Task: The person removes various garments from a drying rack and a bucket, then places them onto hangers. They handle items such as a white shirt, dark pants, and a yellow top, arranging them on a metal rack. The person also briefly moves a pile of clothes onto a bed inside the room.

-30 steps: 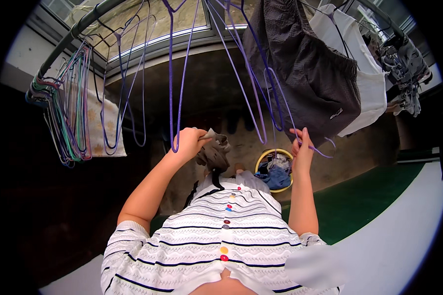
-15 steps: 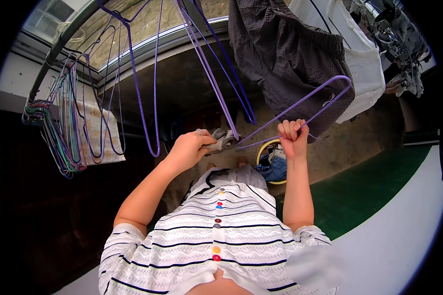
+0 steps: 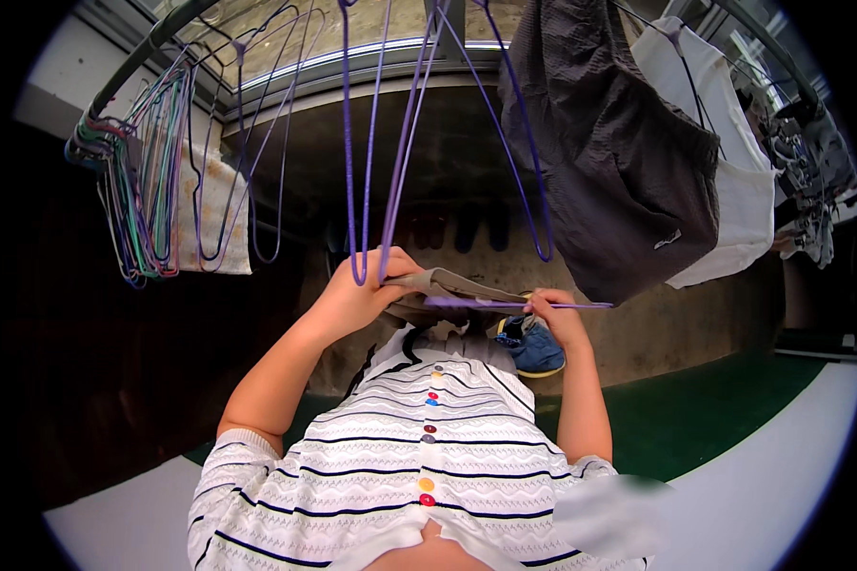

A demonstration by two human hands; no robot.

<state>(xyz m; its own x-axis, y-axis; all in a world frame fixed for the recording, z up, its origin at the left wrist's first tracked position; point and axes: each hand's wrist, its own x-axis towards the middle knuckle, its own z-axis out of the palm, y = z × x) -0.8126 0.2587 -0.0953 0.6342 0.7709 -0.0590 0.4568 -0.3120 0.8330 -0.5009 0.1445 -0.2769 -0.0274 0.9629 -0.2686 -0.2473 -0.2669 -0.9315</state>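
My left hand (image 3: 357, 290) is closed on the left end of a grey-brown garment (image 3: 452, 284), whose top edge is stretched sideways before my waist. A purple clothes hanger (image 3: 490, 305) lies along the garment, seen nearly edge-on. My right hand (image 3: 559, 319) grips this hanger towards its right end, with the garment's right edge at the fingertips. Whether those fingers also pinch the cloth, I cannot tell. Part of the hanger is hidden by cloth. A hanging purple hanger (image 3: 350, 171) dangles in front of my left hand.
Several coloured hangers (image 3: 148, 190) bunch at the rail's left, by a stained cloth (image 3: 229, 205). Dark grey shorts (image 3: 628, 181) and a white top (image 3: 747, 214) hang right. A yellow-rimmed basket (image 3: 543, 374) holds blue clothes (image 3: 533, 350). Shoes (image 3: 481, 226) stand under the rail.
The held hanger has swung down from a raised slant to nearly level against the garment. The garment has gone from bunched to spread between my hands, and my right hand is lower.
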